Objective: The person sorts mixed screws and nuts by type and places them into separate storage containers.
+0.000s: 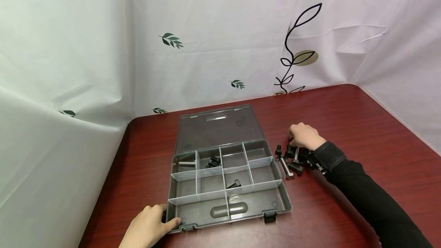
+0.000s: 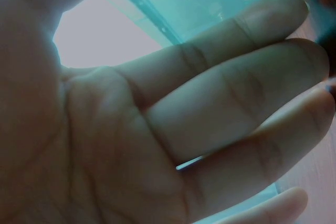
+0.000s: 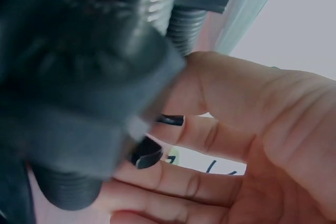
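Observation:
A grey plastic compartment box lies with its lid opened back on the table. My left hand holds its front left corner, thumb over the rim and fingers along the outer side; in the left wrist view the fingers lie nearly straight. To the right of the box, my right hand reaches down into a pile of bolts. Its fingers curl around a small black bolt, seen partly in the right wrist view. A large dark bolt close to the camera hides the thumb tip.
A silver bolt and several black bolts occupy two back compartments; another black bolt sits in a middle one. The clear grey lid lies behind. White printed cloth hangs behind the red-brown table.

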A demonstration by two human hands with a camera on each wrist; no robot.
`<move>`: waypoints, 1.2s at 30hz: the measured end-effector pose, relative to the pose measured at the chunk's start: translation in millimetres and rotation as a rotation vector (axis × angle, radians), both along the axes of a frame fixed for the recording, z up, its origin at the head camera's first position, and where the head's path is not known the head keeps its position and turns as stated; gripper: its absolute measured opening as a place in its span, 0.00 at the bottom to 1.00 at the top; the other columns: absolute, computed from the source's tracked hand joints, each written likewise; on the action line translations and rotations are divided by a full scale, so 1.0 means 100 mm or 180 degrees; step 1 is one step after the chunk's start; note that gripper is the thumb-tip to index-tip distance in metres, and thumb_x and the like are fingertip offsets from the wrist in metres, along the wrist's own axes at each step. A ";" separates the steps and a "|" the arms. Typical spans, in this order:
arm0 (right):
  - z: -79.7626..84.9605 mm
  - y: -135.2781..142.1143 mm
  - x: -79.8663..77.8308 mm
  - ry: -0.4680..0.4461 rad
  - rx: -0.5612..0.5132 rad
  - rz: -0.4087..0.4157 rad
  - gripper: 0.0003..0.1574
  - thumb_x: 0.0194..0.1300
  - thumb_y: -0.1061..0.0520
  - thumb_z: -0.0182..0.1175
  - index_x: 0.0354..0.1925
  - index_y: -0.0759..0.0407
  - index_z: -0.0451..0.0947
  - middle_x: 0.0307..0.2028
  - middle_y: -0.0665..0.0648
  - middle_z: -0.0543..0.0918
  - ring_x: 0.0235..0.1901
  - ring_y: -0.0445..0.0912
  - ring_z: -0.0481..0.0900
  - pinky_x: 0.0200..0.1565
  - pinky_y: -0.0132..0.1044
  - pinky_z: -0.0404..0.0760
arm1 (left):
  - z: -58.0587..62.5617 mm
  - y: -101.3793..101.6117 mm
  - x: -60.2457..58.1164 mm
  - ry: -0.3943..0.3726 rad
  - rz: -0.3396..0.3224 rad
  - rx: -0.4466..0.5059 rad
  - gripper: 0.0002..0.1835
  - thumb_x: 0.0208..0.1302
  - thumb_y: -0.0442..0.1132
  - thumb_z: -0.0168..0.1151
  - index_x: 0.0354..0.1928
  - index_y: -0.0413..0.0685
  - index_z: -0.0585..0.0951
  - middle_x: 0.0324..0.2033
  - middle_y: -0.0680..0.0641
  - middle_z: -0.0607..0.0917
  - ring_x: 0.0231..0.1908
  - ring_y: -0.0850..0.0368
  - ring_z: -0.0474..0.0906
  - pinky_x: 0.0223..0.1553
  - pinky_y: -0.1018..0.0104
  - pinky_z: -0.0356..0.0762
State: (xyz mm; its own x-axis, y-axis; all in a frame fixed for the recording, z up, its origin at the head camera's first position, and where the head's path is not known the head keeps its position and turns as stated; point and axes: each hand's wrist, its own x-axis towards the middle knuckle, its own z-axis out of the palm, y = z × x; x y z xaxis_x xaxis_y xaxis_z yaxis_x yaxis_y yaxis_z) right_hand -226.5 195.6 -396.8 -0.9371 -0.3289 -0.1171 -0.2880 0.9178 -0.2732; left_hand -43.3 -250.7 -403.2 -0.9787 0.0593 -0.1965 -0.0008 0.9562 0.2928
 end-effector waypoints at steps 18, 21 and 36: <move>0.11 0.04 -0.01 0.0045 -0.0109 -0.0067 0.06 0.52 0.60 0.62 0.25 0.56 0.73 0.22 0.53 0.72 0.20 0.47 0.68 0.24 0.40 0.65 | 0.01 0.00 0.00 0.0047 -0.0014 0.0022 0.17 0.46 0.56 0.68 0.23 0.52 0.76 0.12 0.54 0.67 0.18 0.58 0.63 0.23 0.60 0.64; 0.17 0.02 0.01 0.0088 -0.0150 -0.0080 0.09 0.52 0.60 0.61 0.22 0.55 0.69 0.19 0.52 0.68 0.19 0.45 0.64 0.23 0.39 0.61 | 0.00 0.00 0.00 0.0080 -0.0026 0.0026 0.17 0.45 0.56 0.68 0.23 0.53 0.75 0.12 0.55 0.67 0.19 0.58 0.63 0.24 0.59 0.65; 0.36 -0.20 0.16 0.0272 -0.0289 0.0099 0.22 0.54 0.60 0.61 0.18 0.52 0.56 0.18 0.48 0.51 0.17 0.42 0.51 0.23 0.36 0.51 | 0.00 0.00 0.00 0.0038 -0.0009 0.0010 0.17 0.45 0.56 0.68 0.24 0.52 0.76 0.12 0.55 0.67 0.18 0.58 0.62 0.24 0.60 0.64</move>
